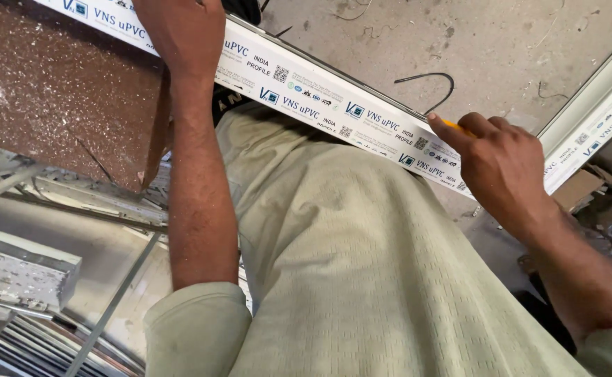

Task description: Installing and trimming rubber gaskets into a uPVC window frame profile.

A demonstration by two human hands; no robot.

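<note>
Grey concrete floor across the top, cracked and dusty. Brown speckled bench at the upper left, dusted with white chips near its left edge. Pale green shirt filling the middle and bottom. Long white plastic bar with blue printing, running slantwise from the bench's top edge down toward the right, out past the bench's right edge and over the floor. Second white bar of the same kind at the far right, slanting the other way, its lower end near the first bar's lower end. Grey metal rails below the bench's bottom edge, lying in a loose pile. Scrap of brown cardboard on the floor, just under the second bar.

Left hand pressed flat on top of the long white plastic bar, near the bench's top edge, fingers bent down over it and partly out of view at the top. Right hand resting on the same bar near its lower end, well apart from the left hand. Fingers of the right hand clenched around a yellow pencil, only a short bit of it showing, tip touching the bar's top. Thin dark wire curled on the floor above the bar.
</note>
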